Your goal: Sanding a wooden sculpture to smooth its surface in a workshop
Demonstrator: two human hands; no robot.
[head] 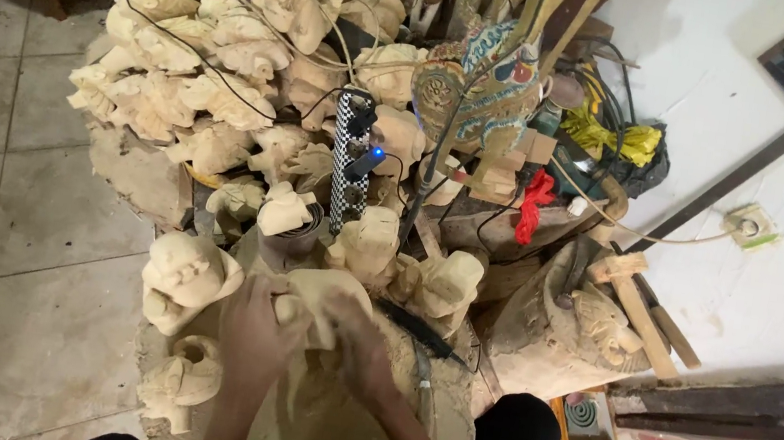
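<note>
Gripping a pale wooden carving [321,301] with both hands: left hand [253,338] wrapping its left end, right hand [357,347] pressing closed over its right side, resting low on the dusty work surface [445,429]. Probably handling stiff, light, dusty, with thin carved edges chipping easily; holding by the thick body. Crowding around, unfinished pale figures [207,95] and a checkered power strip [350,159].

Soft, even indoor light; hands motion-blurred, edges bowed by wide lens.

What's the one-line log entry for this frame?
left hand: gripping pale wood carving | right hand: on carving | around: unfinished carvings
</note>
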